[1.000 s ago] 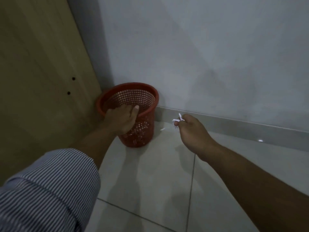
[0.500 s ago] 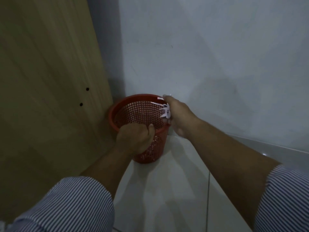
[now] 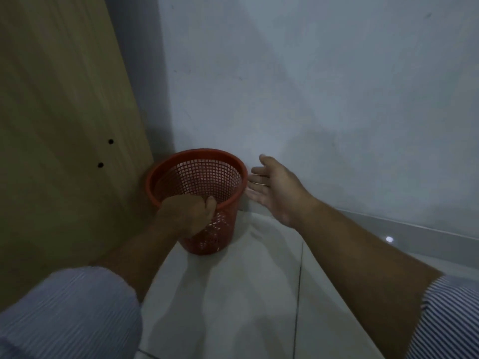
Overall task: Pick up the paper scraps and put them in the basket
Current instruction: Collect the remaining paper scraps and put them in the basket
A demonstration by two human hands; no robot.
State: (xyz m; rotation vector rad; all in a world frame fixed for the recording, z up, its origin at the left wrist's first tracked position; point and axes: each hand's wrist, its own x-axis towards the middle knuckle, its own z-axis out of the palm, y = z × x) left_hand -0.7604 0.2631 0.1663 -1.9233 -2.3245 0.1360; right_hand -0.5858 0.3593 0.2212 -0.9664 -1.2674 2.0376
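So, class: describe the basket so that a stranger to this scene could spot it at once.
Find the corner where the wooden panel meets the grey wall. On the floor there stands the basket, gripped at its near rim by the left hand. It is the only red, mesh-sided thing.

Dim, soft-shadowed, wide-angle bending, blurred lower edge.

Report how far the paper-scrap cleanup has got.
Looks done: the right hand is open and empty beside the red basket, with no scraps visible on the floor tiles. In hand: the left hand grips the basket rim. Left: cannot tell; scraps inside the basket aren't discernible.
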